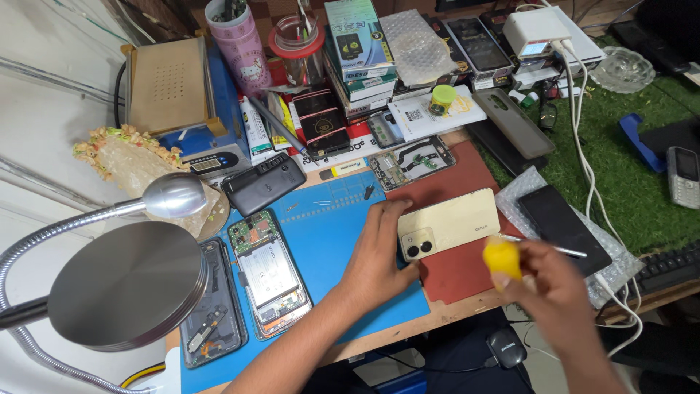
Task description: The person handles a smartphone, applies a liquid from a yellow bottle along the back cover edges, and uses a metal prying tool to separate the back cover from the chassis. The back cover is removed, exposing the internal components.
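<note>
The right hand (558,288) is closest to us. It is closed around a tool with a yellow handle (502,257), and the thin metal tip (565,251) pokes out past the hand. The picture is blurry here.

The left hand (379,252) lies flat and open, with its fingers pressing on the end of a pale gold phone (450,223). The phone lies back side up, partly on a red mat (467,266) and just beside a blue mat (328,241).

On the blue mat, left of the hand, lies an opened phone (268,273) with its insides showing. Next to it is a dark frame (211,317), under a round lamp (127,284).

A black phone (563,228) on bubble wrap sits right of the gold one.

Farther back are a black case (264,183), a small board (412,162), stacked boxes (361,51) and a pink cup (240,44).
</note>
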